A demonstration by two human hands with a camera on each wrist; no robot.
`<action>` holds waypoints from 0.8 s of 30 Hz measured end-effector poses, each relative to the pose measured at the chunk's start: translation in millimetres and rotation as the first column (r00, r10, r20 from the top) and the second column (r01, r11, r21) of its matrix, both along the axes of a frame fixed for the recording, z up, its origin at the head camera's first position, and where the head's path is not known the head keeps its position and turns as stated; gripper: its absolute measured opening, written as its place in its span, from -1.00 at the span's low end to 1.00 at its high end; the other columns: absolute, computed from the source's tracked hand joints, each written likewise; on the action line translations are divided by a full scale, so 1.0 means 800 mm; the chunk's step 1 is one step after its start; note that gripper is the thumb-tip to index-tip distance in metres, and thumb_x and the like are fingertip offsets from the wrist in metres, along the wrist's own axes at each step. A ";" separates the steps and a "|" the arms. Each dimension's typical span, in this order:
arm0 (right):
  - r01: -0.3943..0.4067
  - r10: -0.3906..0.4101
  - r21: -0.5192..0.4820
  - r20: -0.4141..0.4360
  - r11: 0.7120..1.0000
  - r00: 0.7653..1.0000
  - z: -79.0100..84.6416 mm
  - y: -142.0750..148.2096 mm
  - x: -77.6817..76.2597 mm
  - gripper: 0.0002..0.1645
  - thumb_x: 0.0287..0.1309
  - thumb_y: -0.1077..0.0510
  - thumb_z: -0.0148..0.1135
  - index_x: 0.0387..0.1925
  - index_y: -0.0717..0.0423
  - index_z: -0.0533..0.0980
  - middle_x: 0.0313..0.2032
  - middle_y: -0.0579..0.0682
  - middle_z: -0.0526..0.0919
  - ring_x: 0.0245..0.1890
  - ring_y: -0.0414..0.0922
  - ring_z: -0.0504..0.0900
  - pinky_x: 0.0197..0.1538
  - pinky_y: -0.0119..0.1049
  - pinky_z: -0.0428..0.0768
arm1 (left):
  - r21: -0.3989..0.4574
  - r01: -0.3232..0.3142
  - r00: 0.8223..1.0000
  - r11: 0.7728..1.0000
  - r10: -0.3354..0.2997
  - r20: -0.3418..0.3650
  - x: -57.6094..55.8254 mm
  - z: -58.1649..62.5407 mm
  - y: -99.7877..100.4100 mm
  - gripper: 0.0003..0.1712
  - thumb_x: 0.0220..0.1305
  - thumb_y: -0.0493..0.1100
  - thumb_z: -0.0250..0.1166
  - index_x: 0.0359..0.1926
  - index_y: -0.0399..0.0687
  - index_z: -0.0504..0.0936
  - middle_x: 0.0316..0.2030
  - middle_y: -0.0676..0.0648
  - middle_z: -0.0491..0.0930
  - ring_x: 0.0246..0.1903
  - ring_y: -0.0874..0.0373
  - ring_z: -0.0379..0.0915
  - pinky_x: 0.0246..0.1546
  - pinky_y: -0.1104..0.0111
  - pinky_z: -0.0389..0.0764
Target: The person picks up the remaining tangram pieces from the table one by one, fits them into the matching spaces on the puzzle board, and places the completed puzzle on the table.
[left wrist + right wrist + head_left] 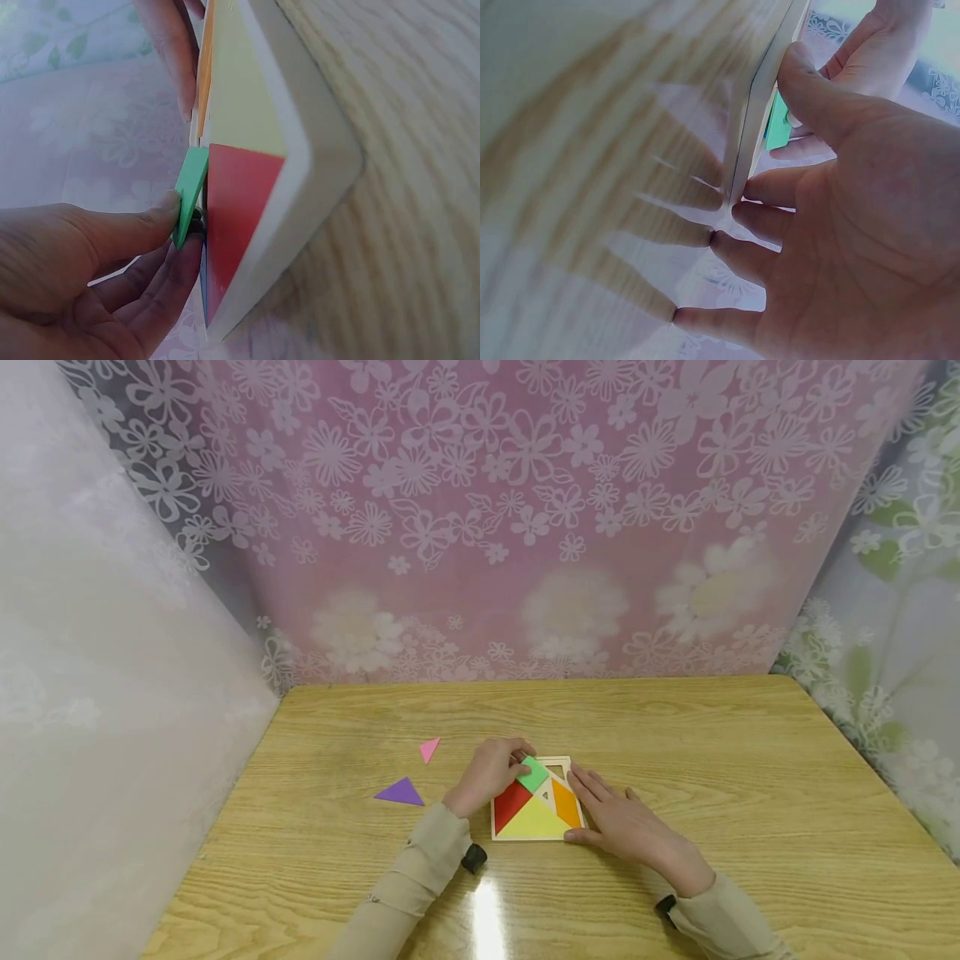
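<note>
Between thumb and fingers, my left hand point(489, 772) pinches a green square tangram piece point(534, 776), tilted over the upper part of a shallow wooden puzzle tray point(528, 838). A red triangle point(512, 805), a yellow triangle point(534, 823) and an orange parallelogram point(567, 804) lie in the tray. In the left wrist view, a blue sliver point(204, 281) shows beside the red triangle. My right hand point(626, 825) rests along the tray's right side, fingers extended; in the right wrist view its thumb point(810, 86) and fingertips are at the tray's edge and on the table.
To the left of the tray, a purple triangle point(401, 792) and a small pink triangle point(429, 750) lie on the wooden table point(712, 743). A pink floral curtain point(465, 543) hangs behind the table, with pale sheets at both sides.
</note>
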State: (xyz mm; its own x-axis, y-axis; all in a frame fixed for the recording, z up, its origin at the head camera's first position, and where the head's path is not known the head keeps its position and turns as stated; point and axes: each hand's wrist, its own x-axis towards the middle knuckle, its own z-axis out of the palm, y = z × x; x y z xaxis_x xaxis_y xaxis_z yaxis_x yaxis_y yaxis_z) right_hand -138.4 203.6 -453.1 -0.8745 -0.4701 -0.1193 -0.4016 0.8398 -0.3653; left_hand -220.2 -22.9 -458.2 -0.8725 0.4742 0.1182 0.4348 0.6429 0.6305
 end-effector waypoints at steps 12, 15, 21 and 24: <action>-0.008 0.008 -0.012 -0.001 1.000 1.000 0.001 0.000 0.000 0.09 0.31 -0.28 0.22 0.56 0.27 0.05 0.56 0.23 0.05 0.48 0.30 0.17 0.20 0.60 0.18 | -0.164 0.041 0.999 0.986 -0.046 -0.028 0.002 0.001 0.006 -0.67 0.26 -0.18 0.45 0.04 -0.13 0.71 -0.11 -0.08 0.65 -0.22 0.14 0.53 -0.13 0.41 0.57; -0.011 0.011 -0.013 0.002 1.000 1.000 0.001 0.000 0.000 0.08 0.32 -0.28 0.22 0.56 0.27 0.04 0.56 0.23 0.05 0.48 0.30 0.16 0.20 0.60 0.17 | -0.201 0.047 0.998 0.978 -0.056 -0.040 0.004 0.001 0.006 -0.65 0.24 -0.13 0.47 0.03 -0.09 0.71 -0.10 -0.09 0.60 -0.22 0.14 0.47 -0.07 0.35 0.54; -0.012 0.012 -0.009 0.000 1.000 1.000 0.002 0.000 0.000 0.08 0.32 -0.27 0.22 0.56 0.28 0.04 0.56 0.23 0.05 0.48 0.30 0.17 0.20 0.60 0.17 | -0.219 0.065 0.994 0.973 -0.081 -0.068 0.007 0.002 0.003 -0.60 0.22 -0.06 0.50 0.04 -0.10 0.71 -0.10 -0.08 0.57 -0.18 0.13 0.47 0.00 0.29 0.52; -0.012 0.012 -0.009 0.003 1.000 1.000 0.002 0.000 0.000 0.08 0.33 -0.26 0.22 0.56 0.28 0.04 0.56 0.24 0.05 0.48 0.31 0.17 0.20 0.60 0.17 | -0.231 0.072 0.992 0.970 -0.094 -0.084 0.007 0.002 0.003 -0.55 0.19 -0.02 0.52 0.04 -0.12 0.71 -0.11 -0.08 0.57 -0.18 0.13 0.47 -0.02 0.32 0.53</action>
State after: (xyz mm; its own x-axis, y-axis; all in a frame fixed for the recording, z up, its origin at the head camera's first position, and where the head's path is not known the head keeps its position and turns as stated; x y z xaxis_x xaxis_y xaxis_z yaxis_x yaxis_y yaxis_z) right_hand -138.7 203.6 -451.9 -0.8683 -0.4819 -0.1173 -0.4110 0.8315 -0.3738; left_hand -214.6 -20.5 -456.7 -0.8190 0.5685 0.0781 0.5430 0.7238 0.4257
